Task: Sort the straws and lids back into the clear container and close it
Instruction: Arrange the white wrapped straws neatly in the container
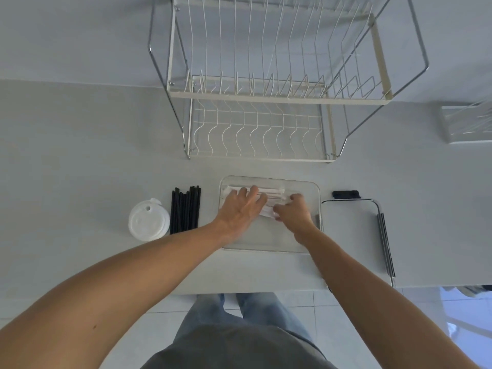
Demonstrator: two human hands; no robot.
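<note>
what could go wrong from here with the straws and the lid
1. Both hands, left hand and right hand, press the white straws at the far end of the clear container; loose ones may roll or end up crooked.
2. The black straws lie loose beside the cup lids; grabbing them in one go could scatter some.
3. The container lid sits by the counter edge; a passing right arm might nudge it off.

counter (80,169): container (316,187), lids (148,220) (stacked)
</note>
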